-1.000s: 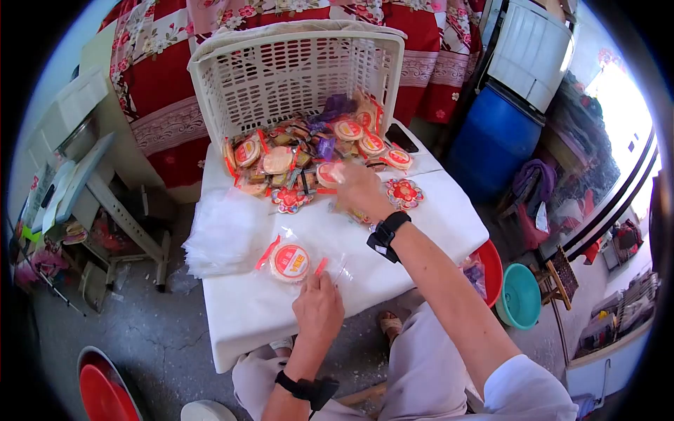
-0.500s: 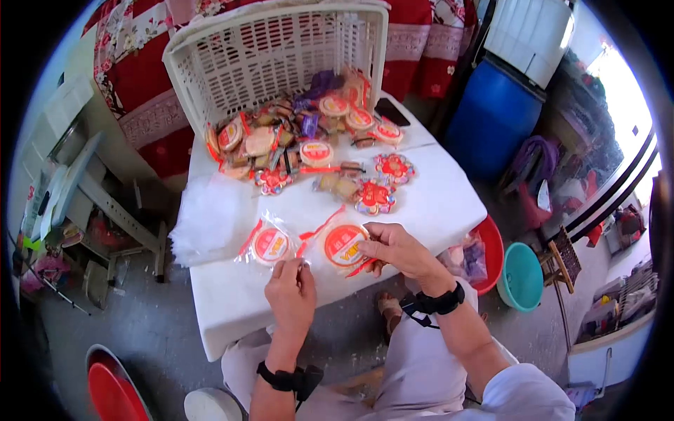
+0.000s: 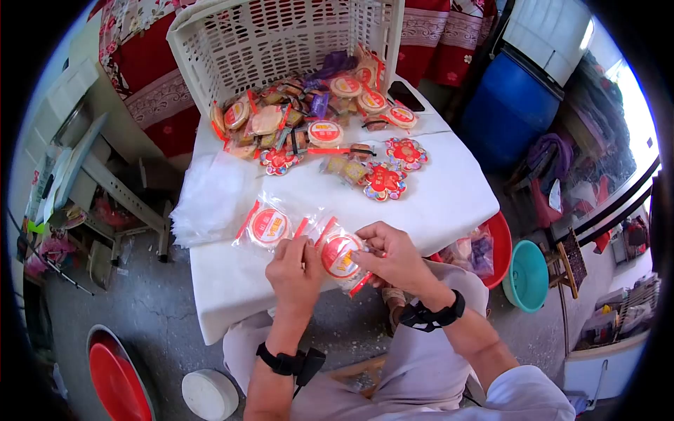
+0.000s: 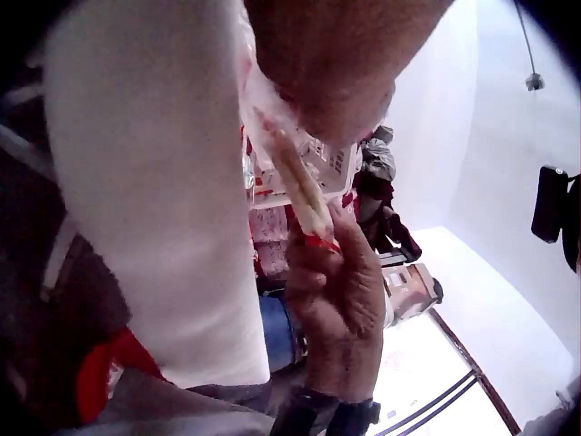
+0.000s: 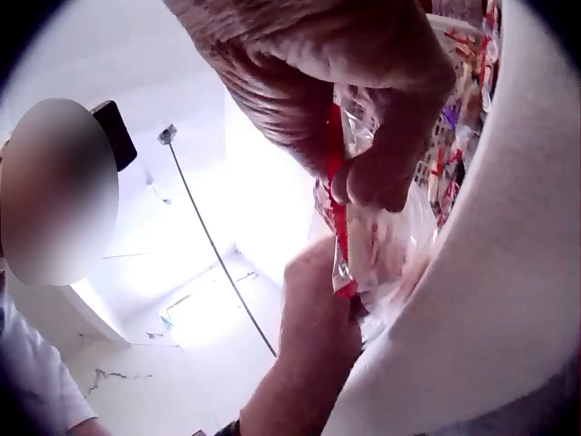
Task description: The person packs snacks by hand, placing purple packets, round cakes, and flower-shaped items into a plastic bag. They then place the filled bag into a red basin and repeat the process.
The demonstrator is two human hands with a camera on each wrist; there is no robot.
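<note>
My right hand (image 3: 399, 261) grips a round wrapped cake (image 3: 341, 255) by its right side, over the table's front edge. The cake is pale, with a red and yellow label and red strips at the wrapper ends. Close beside it, my left hand (image 3: 295, 272) pinches clear plastic film with thumb and fingers bent. Just beyond those fingers, a second round cake (image 3: 269, 226) lies on the white table inside clear plastic. The right wrist view shows fingertips at the wrapper's red strip (image 5: 337, 227). In the left wrist view, the held cake is seen edge-on.
A white plastic basket (image 3: 184, 62) lies tipped at the back, wrapped snacks spilling out. Flower-shaped red packs (image 3: 385, 182) sit front right of the pile. Clear bags (image 3: 212, 198) are stacked at left. A phone (image 3: 407, 96) lies right of the basket; basins (image 3: 528, 277) stand below the table.
The right hand reached to the snack pile, then came back with a round cake, now tilted close to the left hand. The left hand stayed at the plastic near the front edge.
</note>
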